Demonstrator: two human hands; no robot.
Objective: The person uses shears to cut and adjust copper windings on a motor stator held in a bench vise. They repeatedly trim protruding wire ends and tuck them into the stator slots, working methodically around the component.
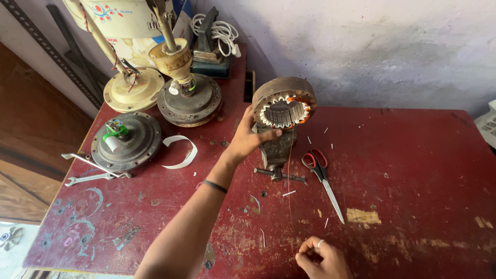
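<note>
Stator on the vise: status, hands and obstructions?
Left hand grips stator on vise. Right hand pinches thin wire. Scissors beside vise.

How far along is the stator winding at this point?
Done: copper coils fill only part of the stator, on its right side. In hand: left hand steadies it on the vise; right hand pinches a thin wire. Left: the remaining slots look bare.

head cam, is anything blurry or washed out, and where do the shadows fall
Head view: mostly sharp on the stator ring and scissors; the right hand at the bottom edge is slightly soft. Soft daylight, no hard glare; the white wall is bright but not blown out. The left hand and vise throw only faint shadows on the red table. Edges bend slightly, wide-angle.
</note>
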